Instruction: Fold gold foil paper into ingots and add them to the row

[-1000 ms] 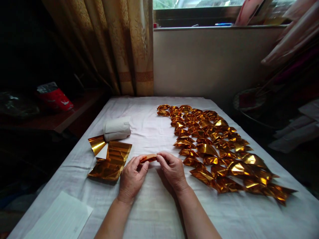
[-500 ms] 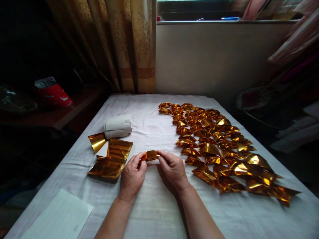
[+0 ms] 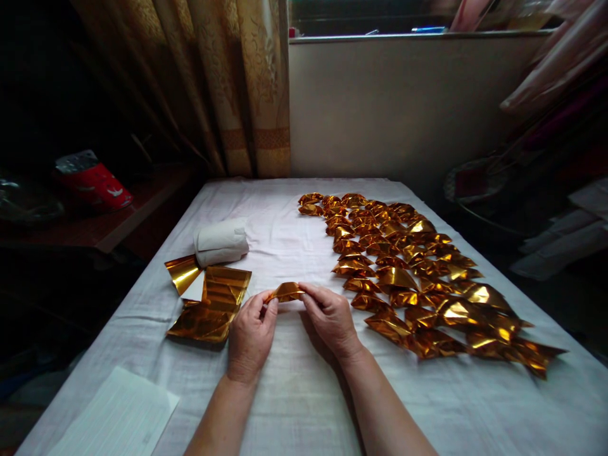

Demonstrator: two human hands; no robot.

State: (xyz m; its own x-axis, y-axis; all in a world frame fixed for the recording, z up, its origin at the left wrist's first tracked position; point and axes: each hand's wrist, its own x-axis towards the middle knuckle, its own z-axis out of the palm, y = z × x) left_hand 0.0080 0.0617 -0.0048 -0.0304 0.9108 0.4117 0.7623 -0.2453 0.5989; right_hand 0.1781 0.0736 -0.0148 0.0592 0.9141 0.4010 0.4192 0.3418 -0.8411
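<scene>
My left hand (image 3: pixel 251 335) and my right hand (image 3: pixel 331 318) both pinch a small folded piece of gold foil paper (image 3: pixel 286 292), one at each end, just above the white cloth. To the left lies a stack of flat gold foil sheets (image 3: pixel 211 305). On the right, several finished folded gold pieces (image 3: pixel 418 278) are spread in rows across the cloth.
A white cloth covers the table (image 3: pixel 294 392). A white roll (image 3: pixel 221 242) lies behind the foil sheets. A white paper sheet (image 3: pixel 116 418) sits at the near left corner. A curtain (image 3: pixel 232 82) hangs behind, and a red packet (image 3: pixel 92 183) rests on a dark side shelf.
The folded gold piece has opened up and puffed out between my fingers, lifting slightly. My hands stay in about the same place.
</scene>
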